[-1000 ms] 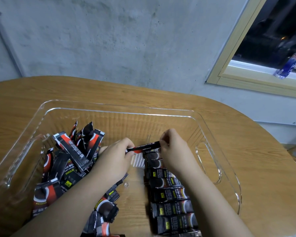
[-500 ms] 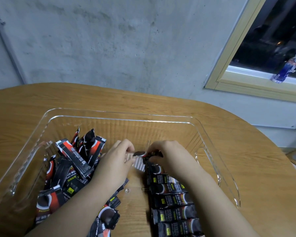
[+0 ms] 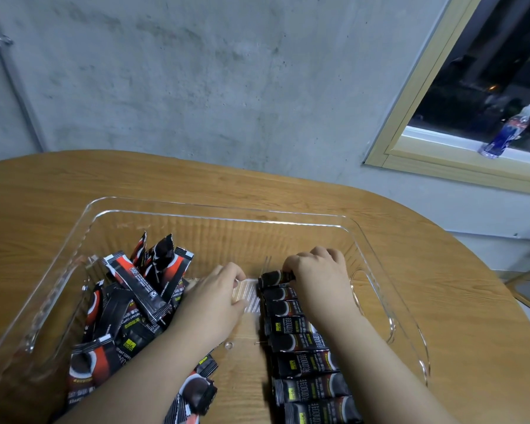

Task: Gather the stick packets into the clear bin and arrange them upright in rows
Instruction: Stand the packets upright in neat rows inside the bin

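Stick packets sit inside the clear bin (image 3: 288,220): a neat row (image 3: 306,347) runs along the right half toward the camera, a loose pile (image 3: 129,304) leans w/ ends up on the left. Right hand (image 3: 318,280), fingers curled down, grip clamped on the far-end packet (image 3: 276,277) of the row. Left hand (image 3: 214,298) rests mid-bin just beside the pile, fingers bent; can't tell if it holds anything. Bin sits on a wood counter (image 3: 441,286). Bottle (image 3: 508,133) on the window sill (image 3: 459,154) at right; gray wall (image 3: 196,87) behind.
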A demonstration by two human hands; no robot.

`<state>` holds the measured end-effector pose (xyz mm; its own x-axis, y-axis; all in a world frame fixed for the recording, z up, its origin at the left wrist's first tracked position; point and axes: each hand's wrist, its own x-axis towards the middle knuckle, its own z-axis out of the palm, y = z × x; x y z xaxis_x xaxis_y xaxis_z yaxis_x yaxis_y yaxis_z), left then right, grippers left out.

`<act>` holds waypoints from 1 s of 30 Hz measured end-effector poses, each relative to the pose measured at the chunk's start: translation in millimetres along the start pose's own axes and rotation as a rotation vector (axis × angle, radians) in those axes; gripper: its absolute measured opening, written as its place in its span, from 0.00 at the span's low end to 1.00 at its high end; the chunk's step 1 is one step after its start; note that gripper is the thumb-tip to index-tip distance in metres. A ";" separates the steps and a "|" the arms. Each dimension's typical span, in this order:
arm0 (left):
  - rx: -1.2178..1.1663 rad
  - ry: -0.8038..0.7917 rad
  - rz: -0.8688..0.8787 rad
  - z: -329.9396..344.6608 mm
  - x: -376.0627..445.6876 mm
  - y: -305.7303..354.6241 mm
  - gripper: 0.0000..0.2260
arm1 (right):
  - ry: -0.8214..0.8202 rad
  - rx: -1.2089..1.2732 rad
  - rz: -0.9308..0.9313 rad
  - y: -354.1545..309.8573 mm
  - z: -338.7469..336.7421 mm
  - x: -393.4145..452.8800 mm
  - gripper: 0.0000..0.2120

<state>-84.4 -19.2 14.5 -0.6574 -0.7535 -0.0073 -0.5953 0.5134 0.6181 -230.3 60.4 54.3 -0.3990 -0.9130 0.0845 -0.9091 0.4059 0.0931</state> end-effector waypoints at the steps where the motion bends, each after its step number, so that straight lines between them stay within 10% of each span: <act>1: -0.005 -0.001 -0.001 -0.2 -0.1 0.1 0.12 | 0.006 0.013 0.024 -1.3 -0.2 -1.3 0.15; 17: 0.057 0.004 0.034 5.6 3.7 -3.8 0.09 | -0.152 0.188 0.211 -5.1 5.8 -10.8 0.17; 30: 0.233 -0.082 0.164 -2.7 0.6 -0.8 0.06 | -0.142 0.296 -0.162 -8.0 8.9 -13.7 0.29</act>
<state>-83.1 -21.1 16.1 -0.7831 -0.6218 0.0089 -0.5618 0.7135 0.4187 -218.6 69.4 43.5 -0.2404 -0.9695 -0.0480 -0.9488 0.2452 -0.1992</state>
